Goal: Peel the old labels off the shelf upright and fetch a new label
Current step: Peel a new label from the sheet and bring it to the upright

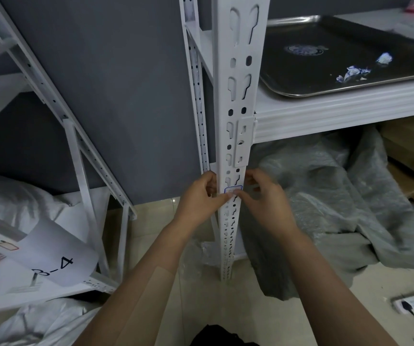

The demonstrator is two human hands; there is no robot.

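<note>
On one upright point(240, 58), left hand point(198, 199) and right hand point(266, 201) pinch one label point(233, 189).

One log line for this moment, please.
step: peel | label: on shelf upright | left hand, right hand: hold it, thumbs at label's lower edge | tray: crumpled scraps

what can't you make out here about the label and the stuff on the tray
1. Head view: the writing on the label on the upright; too small and blurred.
2. Head view: whether the label's lower edge has lifted; fingertips of the left hand and right hand cover it.
3. Head view: what the crumpled scraps on the tray are; too small.
4. Head view: the tray's right end; cut off by the frame edge.
</note>
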